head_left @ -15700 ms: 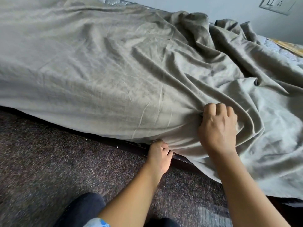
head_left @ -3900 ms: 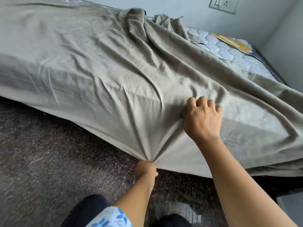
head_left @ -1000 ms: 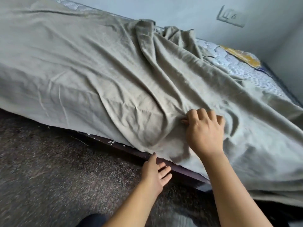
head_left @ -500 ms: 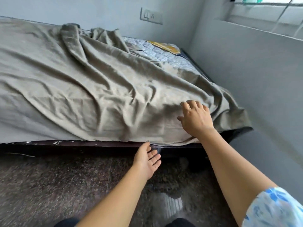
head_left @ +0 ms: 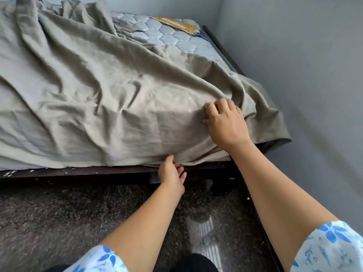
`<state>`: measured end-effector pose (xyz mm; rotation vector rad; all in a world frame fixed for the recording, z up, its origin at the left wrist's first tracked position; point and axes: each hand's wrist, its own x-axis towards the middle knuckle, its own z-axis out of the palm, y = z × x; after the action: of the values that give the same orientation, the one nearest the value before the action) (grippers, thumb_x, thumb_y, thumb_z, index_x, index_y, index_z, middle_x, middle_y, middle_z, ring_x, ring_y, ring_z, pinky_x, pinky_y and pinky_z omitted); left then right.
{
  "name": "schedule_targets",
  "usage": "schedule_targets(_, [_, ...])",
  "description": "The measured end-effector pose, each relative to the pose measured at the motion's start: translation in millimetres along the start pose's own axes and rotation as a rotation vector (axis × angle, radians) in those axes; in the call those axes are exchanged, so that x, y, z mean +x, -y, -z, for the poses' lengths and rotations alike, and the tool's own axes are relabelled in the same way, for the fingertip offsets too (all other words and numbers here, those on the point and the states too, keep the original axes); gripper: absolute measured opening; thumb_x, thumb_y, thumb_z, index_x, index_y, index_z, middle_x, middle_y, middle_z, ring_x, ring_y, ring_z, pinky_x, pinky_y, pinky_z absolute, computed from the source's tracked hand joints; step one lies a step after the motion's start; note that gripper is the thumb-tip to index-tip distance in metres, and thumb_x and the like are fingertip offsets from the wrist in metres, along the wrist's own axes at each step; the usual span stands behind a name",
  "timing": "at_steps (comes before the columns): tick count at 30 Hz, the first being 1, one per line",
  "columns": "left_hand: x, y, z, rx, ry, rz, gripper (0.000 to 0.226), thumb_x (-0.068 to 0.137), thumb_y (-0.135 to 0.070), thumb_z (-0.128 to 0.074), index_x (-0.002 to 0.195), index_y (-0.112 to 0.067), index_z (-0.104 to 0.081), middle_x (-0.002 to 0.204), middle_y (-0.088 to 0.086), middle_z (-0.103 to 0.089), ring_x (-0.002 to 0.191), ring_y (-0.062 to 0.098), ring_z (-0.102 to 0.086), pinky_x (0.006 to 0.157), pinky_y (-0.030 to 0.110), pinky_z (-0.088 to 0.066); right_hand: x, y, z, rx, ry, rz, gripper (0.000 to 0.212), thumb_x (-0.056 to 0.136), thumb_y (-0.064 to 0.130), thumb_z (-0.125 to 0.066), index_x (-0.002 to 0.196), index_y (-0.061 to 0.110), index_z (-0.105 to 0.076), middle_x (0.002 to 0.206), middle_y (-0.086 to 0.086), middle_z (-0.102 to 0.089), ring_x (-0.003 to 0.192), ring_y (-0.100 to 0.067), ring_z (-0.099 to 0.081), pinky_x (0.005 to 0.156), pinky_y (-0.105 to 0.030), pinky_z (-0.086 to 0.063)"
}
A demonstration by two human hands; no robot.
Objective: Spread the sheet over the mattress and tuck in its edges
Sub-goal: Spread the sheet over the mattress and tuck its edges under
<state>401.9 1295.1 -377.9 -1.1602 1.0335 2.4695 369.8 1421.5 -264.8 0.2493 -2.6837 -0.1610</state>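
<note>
The grey-green sheet [head_left: 94, 91] lies wrinkled over most of the mattress [head_left: 176, 39], whose quilted far right corner is bare. The sheet's edge hangs over the near side and the right corner. My right hand [head_left: 225, 122] sits on the mattress's near top edge, its fingers curled into the sheet's cloth. Below it, my left hand [head_left: 172, 173] is at the sheet's lower hem, fingers loose and slightly spread, thumb touching the hem above the dark bed frame [head_left: 88, 171].
A grey wall [head_left: 304, 79] runs close along the bed's right side, leaving a narrow gap. A yellow label [head_left: 176, 24] lies on the bare mattress corner. Dark speckled floor [head_left: 55, 216] spreads in front of the bed.
Both hands have shifted right along the bed's near side toward the corner by the wall. My left hand has risen to the hem; my right hand's fingers have curled into the sheet.
</note>
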Motion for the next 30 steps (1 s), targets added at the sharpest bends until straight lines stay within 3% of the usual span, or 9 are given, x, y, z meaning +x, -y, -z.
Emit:
schedule_targets(3, [3.6, 12.0, -7.5, -0.043, -0.039, -0.015, 0.018, 0.090, -0.030, -0.055, 0.092, -0.012, -0.059, 0.072, 0.001, -0.054, 0.060, 0.014, -0.050, 0.055, 0.026, -0.041, -3.5, -7.6, -7.2, 0.017, -0.032, 0.011, 0.033, 0.087, 0.030, -0.061, 0.107, 0.005, -0.057, 0.105, -0.016, -0.055, 0.097, -0.038, -0.051, 0.079, -0.047, -0.043])
schedule_targets(5, [6.7, 11.7, -9.4, -0.122, -0.031, -0.011, 0.022, 0.092, -0.027, -0.053, 0.103, -0.008, -0.056, 0.077, 0.005, -0.058, 0.063, 0.015, -0.055, 0.054, 0.024, -0.043, -3.6, -8.6, -9.3, -0.002, -0.074, 0.006, 0.033, 0.083, 0.029, -0.065, 0.102, 0.004, -0.058, 0.100, -0.017, -0.056, 0.093, -0.038, -0.053, 0.074, -0.046, -0.043])
schedule_targets(10, [14.7, 8.8, -13.2, -0.227, -0.018, 0.001, 0.044, 0.094, -0.028, -0.053, 0.126, 0.002, -0.046, 0.118, 0.018, -0.057, 0.094, 0.023, -0.060, 0.081, 0.031, -0.049, -5.7, -0.6, -23.2, -0.070, -0.261, -0.041, 0.009, 0.079, 0.008, -0.056, 0.087, 0.005, -0.060, 0.084, -0.014, -0.059, 0.077, -0.035, -0.057, 0.064, -0.040, -0.045])
schedule_targets(17, [19.6, 0.8, -12.3, -0.239, -0.024, 0.138, 0.076, 0.087, -0.052, -0.051, 0.144, -0.006, -0.029, 0.141, 0.017, -0.039, 0.131, 0.028, -0.040, 0.107, 0.043, -0.031, -5.4, 0.3, -31.9, 0.073, -0.441, 0.031, 0.016, 0.068, 0.003, -0.044, 0.069, 0.006, -0.060, 0.063, -0.010, -0.057, 0.058, -0.030, -0.055, 0.055, -0.032, -0.044])
schedule_targets(20, [22.1, -9.6, -5.8, -0.169, 0.035, 0.234, 0.066, 0.082, -0.041, -0.051, 0.134, -0.004, -0.038, 0.139, 0.017, -0.041, 0.136, 0.028, -0.035, 0.111, 0.049, -0.021, 2.1, -2.6, -23.1, 0.128, -0.532, 0.040, 0.014, 0.061, 0.000, -0.048, 0.063, 0.007, -0.060, 0.060, -0.009, -0.057, 0.054, -0.029, -0.054, 0.053, -0.032, -0.044])
schedule_targets(23, [30.2, -12.4, -8.6, -0.193, 0.202, 0.284, 0.040, 0.062, -0.011, -0.041, 0.099, 0.003, -0.049, 0.138, 0.018, -0.041, 0.138, 0.031, -0.029, 0.114, 0.049, -0.013, 18.2, -9.7, -8.5, 0.111, -0.617, 0.084, 0.014, 0.058, -0.003, -0.056, 0.063, 0.009, -0.061, 0.059, -0.008, -0.057, 0.052, -0.028, -0.053, 0.053, -0.032, -0.042])
schedule_targets(27, [43.7, 5.1, -32.3, -0.473, 0.386, 0.174, 0.023, 0.053, -0.006, -0.035, 0.070, -0.010, -0.050, 0.082, 0.009, -0.062, 0.089, 0.028, -0.054, 0.095, 0.039, -0.037, 36.9, -18.7, 1.5, 0.087, -0.646, 0.131, 0.014, 0.062, -0.003, -0.056, 0.067, 0.009, -0.063, 0.063, -0.008, -0.058, 0.055, -0.029, -0.053, 0.054, -0.034, -0.042])
schedule_targets(28, [48.7, 7.5, -40.3, -0.441, 0.366, 0.156, 0.020, 0.055, -0.006, -0.036, 0.069, -0.011, -0.050, 0.077, 0.008, -0.062, 0.086, 0.027, -0.053, 0.092, 0.038, -0.037, 39.5, -21.4, -1.3, 0.078, -0.638, 0.130, 0.014, 0.063, -0.003, -0.056, 0.068, 0.009, -0.063, 0.063, -0.008, -0.058, 0.055, -0.029, -0.052, 0.055, -0.034, -0.041])
schedule_targets(30, [55.0, 11.8, -44.3, -0.308, 0.292, 0.201, 0.027, 0.067, -0.007, -0.036, 0.084, -0.008, -0.057, 0.095, 0.010, -0.062, 0.103, 0.030, -0.053, 0.102, 0.043, -0.032, 32.2, -21.7, -13.3, 0.047, -0.594, 0.115, 0.014, 0.065, -0.003, -0.058, 0.068, 0.010, -0.063, 0.063, -0.007, -0.059, 0.055, -0.028, -0.052, 0.055, -0.034, -0.042])
